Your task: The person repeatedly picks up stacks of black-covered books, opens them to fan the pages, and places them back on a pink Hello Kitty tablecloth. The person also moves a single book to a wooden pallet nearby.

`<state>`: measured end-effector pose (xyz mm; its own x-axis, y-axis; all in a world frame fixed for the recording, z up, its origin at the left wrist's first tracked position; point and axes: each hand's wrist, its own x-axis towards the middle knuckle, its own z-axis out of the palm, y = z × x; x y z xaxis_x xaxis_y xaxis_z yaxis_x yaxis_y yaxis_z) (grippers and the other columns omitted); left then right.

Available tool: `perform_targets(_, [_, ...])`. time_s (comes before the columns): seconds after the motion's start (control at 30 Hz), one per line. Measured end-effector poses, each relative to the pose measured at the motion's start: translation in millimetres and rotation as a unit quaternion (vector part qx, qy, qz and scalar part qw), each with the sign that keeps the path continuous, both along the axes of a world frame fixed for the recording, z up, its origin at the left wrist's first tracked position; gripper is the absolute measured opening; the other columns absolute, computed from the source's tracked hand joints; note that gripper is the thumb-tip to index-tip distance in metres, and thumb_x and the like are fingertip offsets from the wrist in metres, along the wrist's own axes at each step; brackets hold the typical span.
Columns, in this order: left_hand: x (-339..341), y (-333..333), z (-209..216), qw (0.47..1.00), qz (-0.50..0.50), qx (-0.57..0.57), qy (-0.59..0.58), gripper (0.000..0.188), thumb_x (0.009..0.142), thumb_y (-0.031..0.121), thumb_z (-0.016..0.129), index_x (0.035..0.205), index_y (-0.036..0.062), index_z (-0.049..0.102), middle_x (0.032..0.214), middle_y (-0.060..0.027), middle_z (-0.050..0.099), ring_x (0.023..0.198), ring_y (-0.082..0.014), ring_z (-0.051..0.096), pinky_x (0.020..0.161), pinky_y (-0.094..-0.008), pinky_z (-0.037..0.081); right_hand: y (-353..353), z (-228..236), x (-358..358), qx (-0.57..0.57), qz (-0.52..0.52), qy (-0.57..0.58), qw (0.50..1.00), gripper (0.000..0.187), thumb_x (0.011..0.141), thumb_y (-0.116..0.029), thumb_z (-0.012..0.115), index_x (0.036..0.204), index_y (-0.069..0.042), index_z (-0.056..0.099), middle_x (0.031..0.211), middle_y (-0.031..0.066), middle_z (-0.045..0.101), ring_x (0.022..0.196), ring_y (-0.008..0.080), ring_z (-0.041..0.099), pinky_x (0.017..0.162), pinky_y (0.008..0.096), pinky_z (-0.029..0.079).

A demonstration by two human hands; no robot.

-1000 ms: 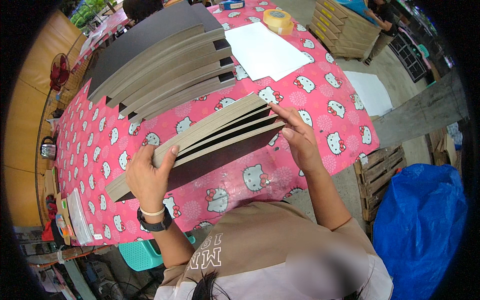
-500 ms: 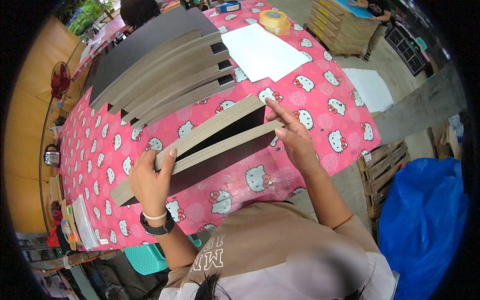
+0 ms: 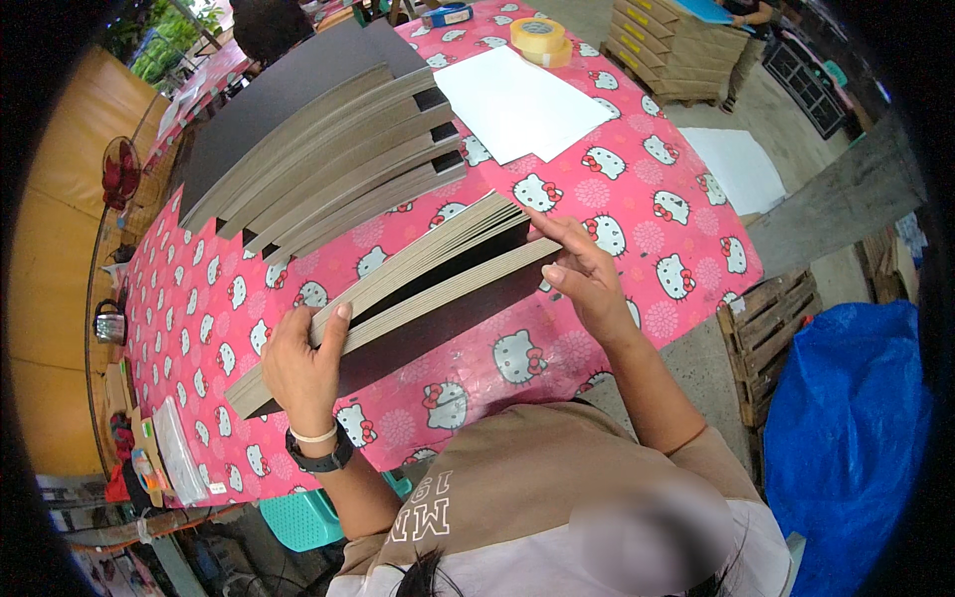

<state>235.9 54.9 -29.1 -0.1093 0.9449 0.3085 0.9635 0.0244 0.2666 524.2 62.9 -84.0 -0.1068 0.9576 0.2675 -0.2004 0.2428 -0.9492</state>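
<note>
A stack of dark-faced boards stands on its long edge, its pale layered edges upward, parted into a far bundle (image 3: 438,247) and a near bundle (image 3: 448,289). A black gap lies between them, widest toward the right. My left hand (image 3: 301,363) is closed around the left part of the stack, its thumb over the top edges. At the right end is my right hand (image 3: 587,274), with fingers stretched out and touching the boards' corners; its thumb is apart from them. The far bundle's sheets are slightly fanned at that end.
Behind stand larger stacks of grey-edged black boards (image 3: 328,149), set in staggered layers. White sheets (image 3: 522,104), tape rolls (image 3: 540,42) and a blue tape dispenser (image 3: 447,15) lie on the pink patterned tablecloth (image 3: 637,239). A wooden pallet (image 3: 771,333) and blue tarp (image 3: 846,408) are at right.
The far bundle's right end has fanned into separate sheets. My right thumb has come off the near bundle's end. My left hand keeps its grip.
</note>
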Motion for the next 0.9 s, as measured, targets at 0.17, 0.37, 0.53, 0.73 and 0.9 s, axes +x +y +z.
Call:
perform_targets(0.17, [1,2,1,1.000,0.005,0.001,-0.010,0.048,0.076,0.048,0.061,0.076,0.0001,0.060,0.066,-0.0139,0.053,0.063,-0.0316,0.052,0.057,-0.0388,0.038,-1,-1,0,0.005,-0.010,-0.017,1.000,0.059,0.078,-0.019,0.061,0.130,0.000,0.041,0.111,0.0086,0.044,0.111,0.0177,0.041,0.098,0.0303,0.028])
perform_targets(0.37, [1,3,0,1.000,0.009,0.008,-0.018,0.049,0.076,0.048,0.061,0.073,0.0001,0.056,0.063,-0.0130,0.048,0.059,-0.0280,0.047,0.055,-0.0372,0.036,0,-2,-1,-0.028,0.017,0.048,0.998,0.059,0.079,-0.022,0.059,0.130,0.000,0.039,0.110,0.0083,0.043,0.109,0.0171,0.041,0.095,0.0300,0.032])
perform_targets(0.53, [0,2,-4,0.999,-0.008,0.035,-0.025,0.051,0.079,0.048,0.058,0.067,0.0001,0.046,0.056,-0.0109,0.038,0.053,-0.0221,0.036,0.051,-0.0347,0.030,8,-4,2,0.015,0.006,-0.029,0.999,0.058,0.083,-0.032,0.054,0.129,0.000,0.041,0.108,0.0087,0.044,0.105,0.0170,0.041,0.094,0.0298,0.031])
perform_targets(0.73, [1,2,0,1.000,0.011,-0.001,-0.006,0.048,0.075,0.048,0.061,0.072,0.0005,0.057,0.063,-0.0130,0.049,0.060,-0.0305,0.049,0.057,-0.0383,0.037,8,-3,0,0.024,0.001,-0.021,0.999,0.056,0.082,-0.032,0.055,0.126,0.000,0.045,0.107,0.0087,0.044,0.107,0.0183,0.040,0.096,0.0313,0.029])
perform_targets(0.9, [-2,3,-2,1.000,0.007,0.002,-0.004,0.045,0.077,0.046,0.060,0.073,0.0010,0.058,0.066,-0.0133,0.053,0.063,-0.0312,0.052,0.058,-0.0385,0.038,3,-2,0,0.047,-0.062,-0.107,0.991,0.048,0.081,-0.031,0.057,0.118,0.000,0.048,0.108,0.0087,0.044,0.107,0.0181,0.042,0.096,0.0316,0.029])
